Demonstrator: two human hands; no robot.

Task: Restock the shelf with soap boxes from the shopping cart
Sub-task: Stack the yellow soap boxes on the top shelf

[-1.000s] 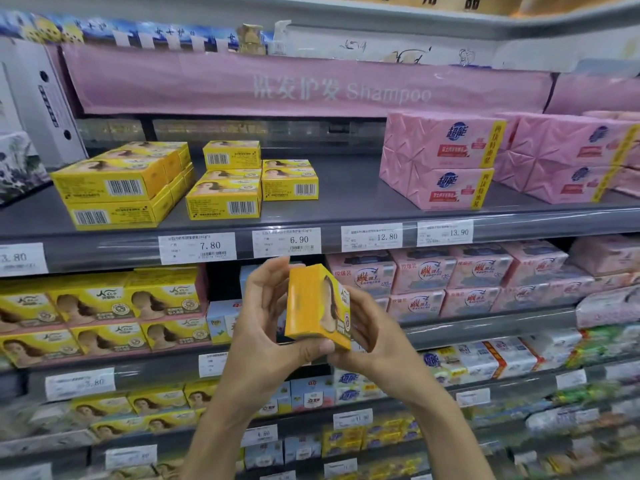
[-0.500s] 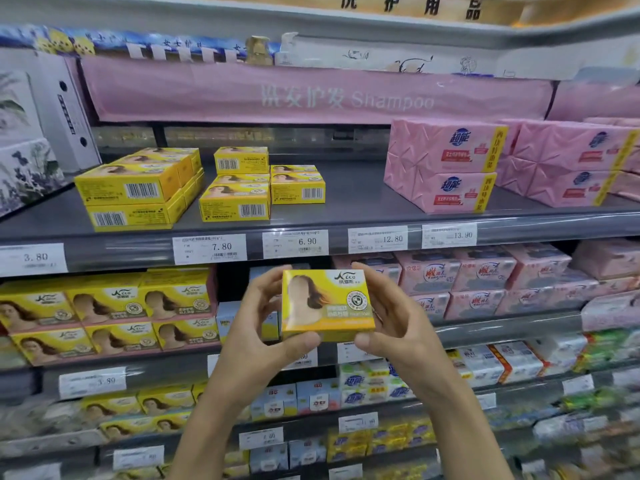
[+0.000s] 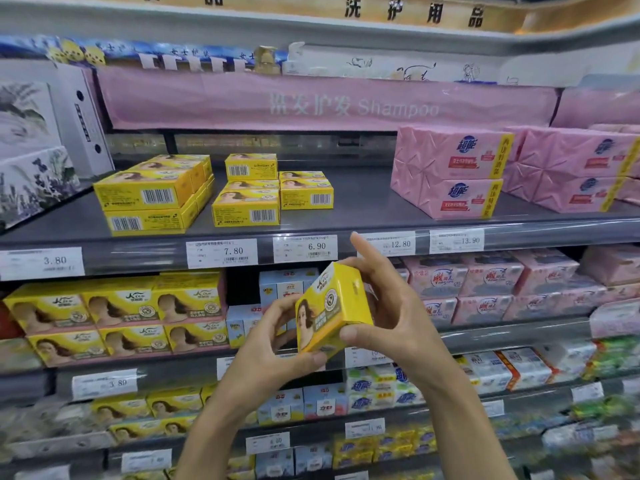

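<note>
I hold one yellow soap box (image 3: 330,308) in both hands, in front of the shelf's second level. It is turned on end, its printed face toward the left. My left hand (image 3: 273,344) grips its lower left corner from below. My right hand (image 3: 388,306) holds its right side, thumb on the lower edge and index finger raised. On the grey upper shelf (image 3: 360,202) sit stacks of the same yellow soap boxes (image 3: 246,197), with bare shelf to their right. No shopping cart is in view.
Pink soap packs (image 3: 450,171) stand right of the gap on the upper shelf. White gift boxes (image 3: 38,147) fill its far left. Price tags (image 3: 304,249) line the shelf edge. Lower shelves hold yellow, blue and pink soap packs.
The box has turned from lying flat and face-on to standing on end and angled. Both hands shifted to the right with it, and the view moved closer to the shelf.
</note>
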